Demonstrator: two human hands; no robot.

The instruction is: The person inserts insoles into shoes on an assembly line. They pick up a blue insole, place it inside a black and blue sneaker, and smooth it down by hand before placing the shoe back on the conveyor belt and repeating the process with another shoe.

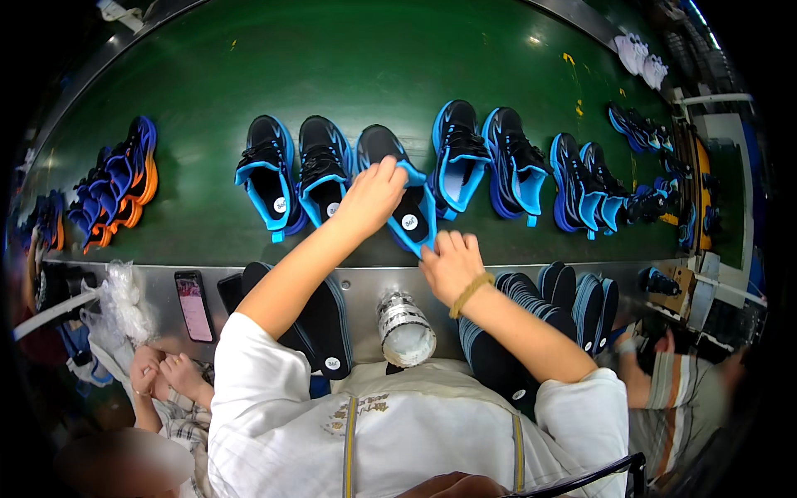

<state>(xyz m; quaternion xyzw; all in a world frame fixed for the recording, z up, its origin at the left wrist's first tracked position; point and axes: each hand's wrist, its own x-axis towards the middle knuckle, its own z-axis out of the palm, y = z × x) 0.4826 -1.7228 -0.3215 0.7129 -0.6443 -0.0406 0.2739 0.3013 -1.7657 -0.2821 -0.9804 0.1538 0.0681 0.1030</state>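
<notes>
A black sneaker with bright blue trim (378,143) sits on the green belt in front of me, toe pointing away. My left hand (374,197) is closed over its laces and tongue. The fingers of my right hand (453,264) are closed on the heel edge of its collar. Inside the opening lies a black insole with a round white sticker (409,222). Similar sneakers stand close by on the left (267,153) and on the right (458,149); the two left ones show stickered insoles too. An elastic band (471,293) circles my right wrist.
Along the metal ledge (274,286) are a phone (193,305), stacks of black insoles (320,324) on the left and more (506,324) on the right, and a jar of whitish stuff (407,332). Blue-orange shoes (124,183) stand far left. Other people sit on both sides.
</notes>
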